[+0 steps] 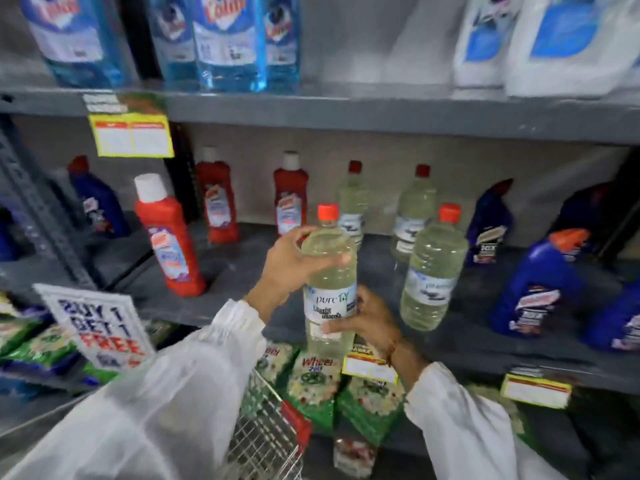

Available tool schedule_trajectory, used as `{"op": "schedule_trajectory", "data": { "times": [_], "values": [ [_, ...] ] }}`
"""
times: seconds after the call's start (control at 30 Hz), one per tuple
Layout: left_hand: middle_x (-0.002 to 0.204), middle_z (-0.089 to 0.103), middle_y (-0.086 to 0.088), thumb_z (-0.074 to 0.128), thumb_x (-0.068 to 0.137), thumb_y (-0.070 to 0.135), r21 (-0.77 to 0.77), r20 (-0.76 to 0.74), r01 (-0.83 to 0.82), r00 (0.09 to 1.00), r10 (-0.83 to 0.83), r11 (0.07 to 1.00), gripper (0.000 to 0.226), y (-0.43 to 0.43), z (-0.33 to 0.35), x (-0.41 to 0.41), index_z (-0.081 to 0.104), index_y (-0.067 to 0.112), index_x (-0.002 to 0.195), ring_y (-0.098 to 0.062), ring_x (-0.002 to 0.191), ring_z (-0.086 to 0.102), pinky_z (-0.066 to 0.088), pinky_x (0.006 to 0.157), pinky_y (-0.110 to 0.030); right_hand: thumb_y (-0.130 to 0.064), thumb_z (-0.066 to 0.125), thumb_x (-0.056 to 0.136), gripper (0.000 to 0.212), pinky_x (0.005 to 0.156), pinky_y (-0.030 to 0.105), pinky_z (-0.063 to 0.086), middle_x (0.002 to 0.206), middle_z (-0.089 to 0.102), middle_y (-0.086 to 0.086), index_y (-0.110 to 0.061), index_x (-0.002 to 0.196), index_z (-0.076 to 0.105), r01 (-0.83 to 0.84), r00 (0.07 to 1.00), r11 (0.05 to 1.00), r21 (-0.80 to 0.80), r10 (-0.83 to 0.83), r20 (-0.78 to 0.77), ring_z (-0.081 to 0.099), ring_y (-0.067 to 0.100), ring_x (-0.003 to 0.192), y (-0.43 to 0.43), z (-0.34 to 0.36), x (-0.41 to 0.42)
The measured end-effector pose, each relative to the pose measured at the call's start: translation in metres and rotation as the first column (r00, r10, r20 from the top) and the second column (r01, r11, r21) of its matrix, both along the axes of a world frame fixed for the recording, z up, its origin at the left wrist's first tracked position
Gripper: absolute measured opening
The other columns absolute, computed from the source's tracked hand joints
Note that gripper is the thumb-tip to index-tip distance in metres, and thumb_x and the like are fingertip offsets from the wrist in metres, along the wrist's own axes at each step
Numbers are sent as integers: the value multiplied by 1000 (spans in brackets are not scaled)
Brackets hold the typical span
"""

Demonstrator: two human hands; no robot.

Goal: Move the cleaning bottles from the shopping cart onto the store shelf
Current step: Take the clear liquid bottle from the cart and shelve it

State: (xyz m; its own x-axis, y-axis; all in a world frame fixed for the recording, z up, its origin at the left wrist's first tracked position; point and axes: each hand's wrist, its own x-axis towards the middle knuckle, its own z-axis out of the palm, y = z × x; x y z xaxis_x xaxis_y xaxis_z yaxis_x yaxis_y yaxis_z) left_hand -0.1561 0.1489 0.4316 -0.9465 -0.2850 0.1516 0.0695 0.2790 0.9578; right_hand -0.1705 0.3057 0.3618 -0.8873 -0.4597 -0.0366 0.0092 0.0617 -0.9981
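Note:
I hold a clear bleach bottle with pale yellow liquid and an orange-red cap upright in front of the grey middle shelf. My left hand wraps its shoulder from the left. My right hand grips its lower part at the label from the right. Three similar bleach bottles stand on the shelf: one close by on the right and two further back. A corner of the wire shopping cart with a red corner piece shows below my arms.
Red bottles stand left on the same shelf, dark blue bottles on the right. Blue liquid bottles and white jugs fill the shelf above. Green detergent packs and a "Buy 1 Get 1 Free" sign sit below.

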Motion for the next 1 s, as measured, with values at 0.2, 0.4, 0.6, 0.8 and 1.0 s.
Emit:
{"op": "schedule_trajectory", "data": {
  "times": [0.2, 0.4, 0.6, 0.8, 1.0],
  "values": [
    [104, 74, 0, 94, 37, 41, 21, -15, 97, 995, -97, 995, 81, 34, 1, -44, 62, 20, 109, -15, 96, 71, 57, 91, -42, 6, 85, 46, 68, 88, 48, 54, 106, 70, 10, -26, 100, 59, 271, 962, 962, 11, -271, -35, 66, 27, 100, 22, -3, -37],
    [109, 71, 8, 91, 48, 36, 25, -26, 168, 986, -167, 986, 63, 44, -15, -53, 58, 46, 101, -11, 103, 67, 53, 97, -40, 4, 80, 57, 70, 78, 12, 52, 107, 64, -2, -21, 116, 52, 345, 926, 937, 52, -331, -182, 61, 6, 91, 22, -17, -39],
    [117, 61, 13, 69, 83, 28, 29, -123, 9, 992, -5, 1000, 49, 11, -44, -10, 52, 19, 129, 4, 106, 59, 46, 95, -14, -31, 70, 64, 57, 99, 43, 37, 119, 48, 19, -7, 113, 53, 740, 582, 672, 8, -634, -509, 40, 28, 115, -26, -53, 15],
    [91, 69, -8, 54, 86, 35, 200, 43, -719, 685, 727, 666, 24, -109, -160, 105, 58, 26, 107, -24, 83, 66, 53, 77, -35, -15, 64, 71, 12, 82, 33, 42, 89, 65, 12, -12, 83, 62, 261, 750, 923, 282, -10, -662, 53, 23, 91, -150, -99, 73],
    [107, 66, -28, 61, 79, 37, 26, 625, -937, 288, 726, 349, 38, -207, -338, 278, 61, 11, 107, -42, 105, 62, 47, 96, -52, -20, 65, 73, 41, 79, 30, 41, 95, 59, 12, 3, 106, 59, -613, 762, 493, 617, 575, 298, 58, 26, 94, -279, -236, 166]
  ]
}}
